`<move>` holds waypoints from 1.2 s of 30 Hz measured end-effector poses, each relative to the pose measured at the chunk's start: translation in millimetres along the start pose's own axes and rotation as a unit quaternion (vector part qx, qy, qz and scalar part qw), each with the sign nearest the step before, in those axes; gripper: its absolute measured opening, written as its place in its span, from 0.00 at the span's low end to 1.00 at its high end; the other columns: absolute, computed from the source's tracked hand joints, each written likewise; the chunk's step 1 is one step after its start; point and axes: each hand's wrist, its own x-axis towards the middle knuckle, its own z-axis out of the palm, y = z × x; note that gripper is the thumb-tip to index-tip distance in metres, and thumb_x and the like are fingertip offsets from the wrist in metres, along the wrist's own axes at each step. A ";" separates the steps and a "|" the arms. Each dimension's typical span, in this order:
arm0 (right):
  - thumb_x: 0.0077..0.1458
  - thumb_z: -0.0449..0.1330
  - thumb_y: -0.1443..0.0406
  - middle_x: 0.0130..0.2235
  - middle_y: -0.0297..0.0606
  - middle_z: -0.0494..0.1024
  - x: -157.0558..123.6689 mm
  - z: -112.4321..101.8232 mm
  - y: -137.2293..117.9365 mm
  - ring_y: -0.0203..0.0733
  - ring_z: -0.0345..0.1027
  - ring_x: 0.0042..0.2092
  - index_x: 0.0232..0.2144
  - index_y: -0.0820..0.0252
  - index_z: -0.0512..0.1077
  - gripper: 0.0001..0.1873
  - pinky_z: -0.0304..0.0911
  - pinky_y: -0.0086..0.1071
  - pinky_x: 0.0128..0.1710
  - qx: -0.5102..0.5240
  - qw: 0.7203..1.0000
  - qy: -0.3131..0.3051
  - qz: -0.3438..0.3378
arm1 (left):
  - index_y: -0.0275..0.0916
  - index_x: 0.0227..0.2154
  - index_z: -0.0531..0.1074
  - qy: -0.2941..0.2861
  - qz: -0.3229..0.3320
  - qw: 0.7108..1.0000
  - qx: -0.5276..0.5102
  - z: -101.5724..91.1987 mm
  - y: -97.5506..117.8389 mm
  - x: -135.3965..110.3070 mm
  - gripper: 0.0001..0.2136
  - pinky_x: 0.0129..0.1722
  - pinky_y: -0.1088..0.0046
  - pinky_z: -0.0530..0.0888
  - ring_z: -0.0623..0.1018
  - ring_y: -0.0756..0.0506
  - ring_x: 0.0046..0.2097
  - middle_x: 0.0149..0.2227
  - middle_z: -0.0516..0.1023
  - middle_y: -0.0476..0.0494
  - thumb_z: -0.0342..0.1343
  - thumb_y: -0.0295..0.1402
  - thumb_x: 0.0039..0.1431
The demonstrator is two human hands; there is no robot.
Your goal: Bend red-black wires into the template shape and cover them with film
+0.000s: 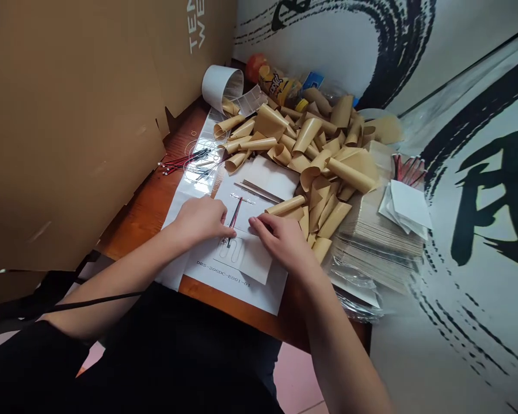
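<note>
My left hand point(202, 219) rests on a white printed template sheet point(237, 276), its fingers curled and pinching the lower end of a thin red and black wire point(234, 215). My right hand point(280, 237) lies just right of the wire, fingers pressed down together on a small white paper piece point(252, 259) on the sheet. The wire runs up towards a small metal strip point(242, 199). A brown rolled paper tube point(286, 205) lies just beyond my right fingers.
A big heap of brown paper curls point(315, 149) covers the table's far side. A stack of flat sheets point(377, 233) with white squares point(408, 207) is at right. More red and black wires point(183, 161) lie at left beside a cardboard wall point(69, 126). A white cup point(221, 85) lies tipped behind.
</note>
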 end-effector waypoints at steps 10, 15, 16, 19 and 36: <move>0.63 0.50 0.42 0.20 0.30 0.66 2.5 9.2 20.6 0.35 0.59 0.22 0.27 0.59 0.76 0.31 0.53 0.30 0.24 0.268 0.963 -0.034 -0.010 | 0.39 0.23 0.76 -0.087 0.130 0.987 -0.044 -15.1 3.2 10.4 0.08 0.26 0.73 0.59 0.73 0.48 0.28 0.24 0.77 0.48 0.59 0.37 0.53; 0.63 0.50 0.45 0.20 0.30 0.67 1.2 12.0 20.8 0.33 0.56 0.18 0.28 0.59 0.75 0.27 0.51 0.30 0.20 0.394 0.914 -0.097 0.010 | 0.37 0.25 0.79 -0.046 0.211 0.964 -0.158 -27.8 -15.2 48.9 0.17 0.27 0.74 0.60 0.69 0.51 0.26 0.23 0.76 0.49 0.53 0.43 0.59; 0.62 0.52 0.48 0.20 0.29 0.67 1.6 11.9 20.2 0.32 0.56 0.19 0.29 0.58 0.74 0.23 0.51 0.30 0.21 0.393 0.914 -0.102 0.005 | 0.36 0.23 0.78 0.013 0.214 0.962 -0.167 -26.8 -16.6 56.6 0.17 0.27 0.74 0.59 0.67 0.51 0.25 0.21 0.73 0.49 0.53 0.43 0.59; 0.58 0.58 0.58 0.23 0.29 0.68 3.7 11.1 18.8 0.33 0.57 0.22 0.32 0.57 0.75 0.10 0.54 0.30 0.25 0.338 0.936 -0.089 -0.035 | 0.36 0.21 0.75 0.144 0.237 0.944 -0.176 -16.0 -18.1 74.8 0.18 0.27 0.73 0.57 0.65 0.51 0.25 0.19 0.69 0.51 0.52 0.42 0.61; 0.58 0.64 0.67 0.32 0.31 0.75 5.8 36.5 15.7 0.32 0.57 0.25 0.38 0.55 0.77 0.04 0.56 0.29 0.26 0.170 0.980 0.036 -0.097 | 0.39 0.21 0.76 0.266 0.270 0.919 -0.111 21.8 -25.2 92.9 0.17 0.28 0.71 0.60 0.72 0.48 0.26 0.21 0.76 0.48 0.52 0.38 0.63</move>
